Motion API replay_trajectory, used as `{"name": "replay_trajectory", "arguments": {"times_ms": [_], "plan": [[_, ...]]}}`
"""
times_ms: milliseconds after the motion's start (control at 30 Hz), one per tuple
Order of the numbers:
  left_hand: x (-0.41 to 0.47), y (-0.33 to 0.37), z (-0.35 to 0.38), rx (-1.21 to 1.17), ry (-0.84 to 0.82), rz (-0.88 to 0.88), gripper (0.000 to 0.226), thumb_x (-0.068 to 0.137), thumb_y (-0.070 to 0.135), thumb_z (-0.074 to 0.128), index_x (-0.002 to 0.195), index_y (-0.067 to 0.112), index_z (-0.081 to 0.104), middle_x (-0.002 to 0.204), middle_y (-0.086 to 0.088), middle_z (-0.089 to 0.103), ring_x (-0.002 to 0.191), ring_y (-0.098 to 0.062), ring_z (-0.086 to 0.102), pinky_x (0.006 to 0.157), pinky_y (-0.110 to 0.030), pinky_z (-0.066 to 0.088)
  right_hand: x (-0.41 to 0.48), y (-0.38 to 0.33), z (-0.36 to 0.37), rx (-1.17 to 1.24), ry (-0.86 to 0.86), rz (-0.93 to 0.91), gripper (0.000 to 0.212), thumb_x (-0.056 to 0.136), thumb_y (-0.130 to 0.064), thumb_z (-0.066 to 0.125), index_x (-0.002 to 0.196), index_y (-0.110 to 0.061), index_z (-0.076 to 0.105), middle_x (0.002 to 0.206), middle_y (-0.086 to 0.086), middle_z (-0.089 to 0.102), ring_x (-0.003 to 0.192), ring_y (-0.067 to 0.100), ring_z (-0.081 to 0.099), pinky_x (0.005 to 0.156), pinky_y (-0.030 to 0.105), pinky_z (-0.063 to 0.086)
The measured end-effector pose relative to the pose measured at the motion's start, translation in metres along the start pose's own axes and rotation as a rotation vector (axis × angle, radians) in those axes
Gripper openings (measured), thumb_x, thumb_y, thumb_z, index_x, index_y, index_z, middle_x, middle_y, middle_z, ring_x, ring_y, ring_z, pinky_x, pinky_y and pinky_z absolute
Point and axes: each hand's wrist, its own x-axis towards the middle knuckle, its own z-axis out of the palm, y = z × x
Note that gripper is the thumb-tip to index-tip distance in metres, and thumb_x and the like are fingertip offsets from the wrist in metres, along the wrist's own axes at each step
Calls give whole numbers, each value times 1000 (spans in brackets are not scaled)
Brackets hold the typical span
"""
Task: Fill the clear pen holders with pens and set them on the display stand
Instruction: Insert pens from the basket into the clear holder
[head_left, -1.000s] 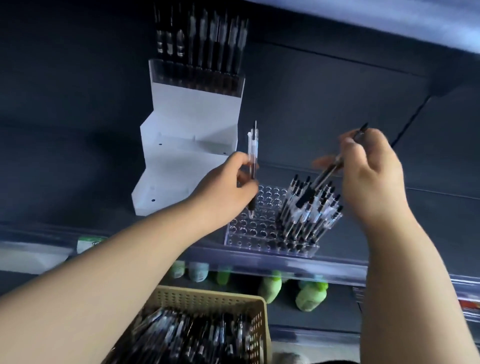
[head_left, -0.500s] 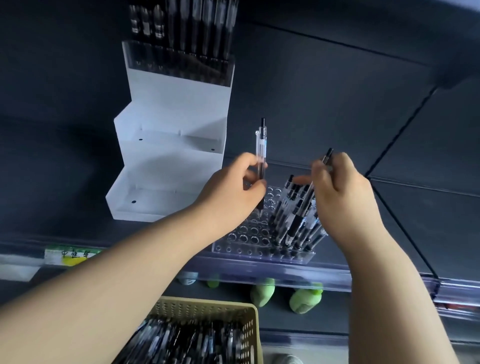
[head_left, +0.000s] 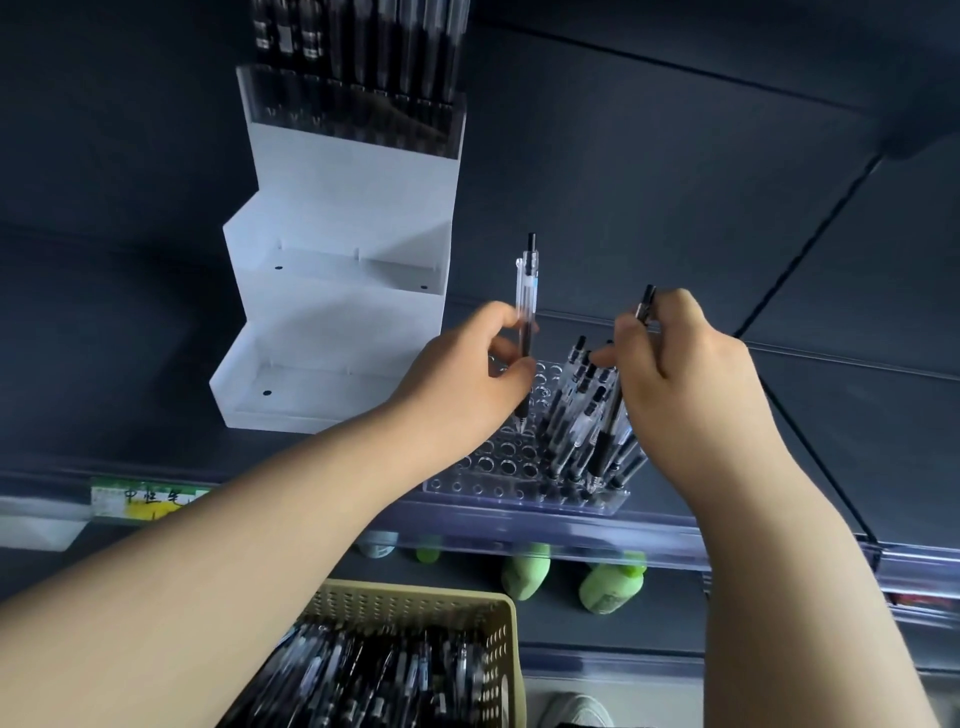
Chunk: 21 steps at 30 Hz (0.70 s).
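A clear pen holder (head_left: 498, 483) with rows of round holes lies on the dark shelf; its right part holds several black pens (head_left: 587, 415). My left hand (head_left: 462, 384) pinches two clear-barrelled pens (head_left: 525, 312) upright, tips just above the holder's empty holes. My right hand (head_left: 685, 374) grips one black pen (head_left: 645, 304) and lowers it among the standing pens. The white stepped display stand (head_left: 337, 312) sits behind and to the left; its top step carries a filled clear holder (head_left: 358, 109), and its two lower steps are bare.
A beige perforated basket (head_left: 498, 623) full of loose pens sits below the shelf's front edge. Green bottles (head_left: 608, 582) stand on the lower shelf. A yellow-green price label (head_left: 140, 499) is on the shelf rail at left. A shoe (head_left: 576, 712) shows at the bottom.
My right hand has come down and left with its pen, from above the holder into the cluster of standing pens. My left hand keeps its pens upright, tips closer to the holes.
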Motion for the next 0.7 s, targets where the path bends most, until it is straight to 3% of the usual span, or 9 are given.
{"name": "replay_trajectory", "arguments": {"times_ms": [133, 233, 367, 400, 500, 567, 633, 700], "plan": [[0, 0, 0, -5, -9, 0, 22, 90, 25, 59, 108, 35, 51, 82, 13, 61, 65, -10, 54, 56, -21, 40, -1, -1, 0, -53, -3, -21, 25, 95, -33, 35, 87, -10, 41, 79, 11, 70, 58, 35, 54, 62, 43, 48], [0, -1, -1, -9, -1, -2, 23, 89, 25, 59, 109, 33, 52, 82, 13, 61, 64, -8, 53, 57, -22, 41, -3, -6, -3, 24, -11, 7, 21, 95, -33, 37, 89, -14, 43, 79, 7, 70, 56, 29, 53, 58, 39, 48], [1, -2, -1, -15, 10, -2, 24, 90, 24, 59, 112, 30, 52, 84, 12, 59, 65, -8, 53, 50, -16, 39, -1, -10, -6, 260, 71, 89, 21, 97, -30, 39, 85, -17, 52, 69, -16, 62, 47, 3, 49, 44, 12, 34], [1, -1, -2, -20, 16, -1, 25, 90, 23, 59, 113, 29, 52, 84, 12, 59, 67, -10, 55, 51, -18, 39, 1, -10, -6, 292, 104, 87, 25, 97, -30, 40, 86, -14, 56, 65, -14, 59, 51, 2, 49, 46, 11, 32], [2, 0, -3, -33, 52, 5, 21, 90, 22, 58, 111, 26, 55, 85, 12, 59, 72, -9, 58, 54, -19, 41, 7, -10, -3, 365, 188, 73, 30, 97, -32, 42, 89, -7, 58, 77, 11, 59, 71, 21, 56, 63, 29, 43], [3, 0, -4, -31, 68, 17, 17, 90, 20, 58, 107, 24, 57, 87, 13, 60, 74, -6, 58, 58, -13, 41, 11, -10, 1, 401, 208, 87, 25, 96, -32, 45, 85, -15, 58, 78, 11, 60, 75, 26, 59, 68, 35, 46], [3, 0, -3, -24, 74, 24, 15, 89, 18, 60, 103, 23, 59, 88, 12, 63, 77, -6, 59, 65, -14, 44, 14, -10, 5, 408, 199, 97, 12, 95, -29, 49, 86, -26, 56, 76, -4, 61, 77, 16, 62, 72, 28, 47], [4, -2, -3, -20, 73, 26, 18, 87, 16, 62, 102, 25, 59, 88, 11, 65, 78, -7, 61, 68, -18, 45, 17, -10, 9, 384, 189, 98, 7, 92, -25, 53, 94, -31, 53, 75, -13, 57, 74, -2, 60, 67, 8, 42]]}}
